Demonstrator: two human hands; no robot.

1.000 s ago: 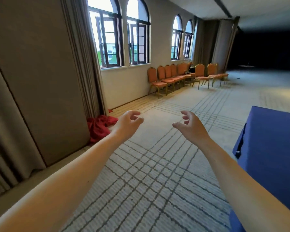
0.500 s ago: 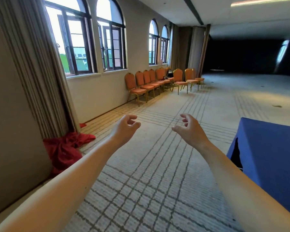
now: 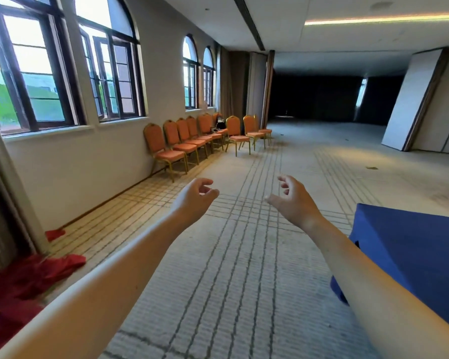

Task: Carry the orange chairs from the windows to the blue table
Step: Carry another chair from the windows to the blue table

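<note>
Reaching forward over the carpet (image 3: 244, 275), both bare arms are stretching out at about the same height. The left hand (image 3: 192, 200) is hanging with its fingers (image 3: 204, 181) loosely curled, apart from the thumb and gripping nothing. The right hand (image 3: 294, 200) is doing the same, its fingers (image 3: 285, 179) lightly bent and empty.

The orange chairs (image 3: 184, 141) are standing in a row well beyond the fingers, ahead and to the left of the left hand, with their backs against the wall (image 3: 88, 164) under the windows (image 3: 62, 73). Two chairs at the far end are standing a little out from the row.

The blue table (image 3: 412, 250) is sitting to the right of the right fingers and nearer to the person than them, its corner just beside the right forearm. A red cloth (image 3: 24, 281) is lying on the carpet well left of the left fingers, at the foot of the curtain (image 3: 0, 203).
</note>
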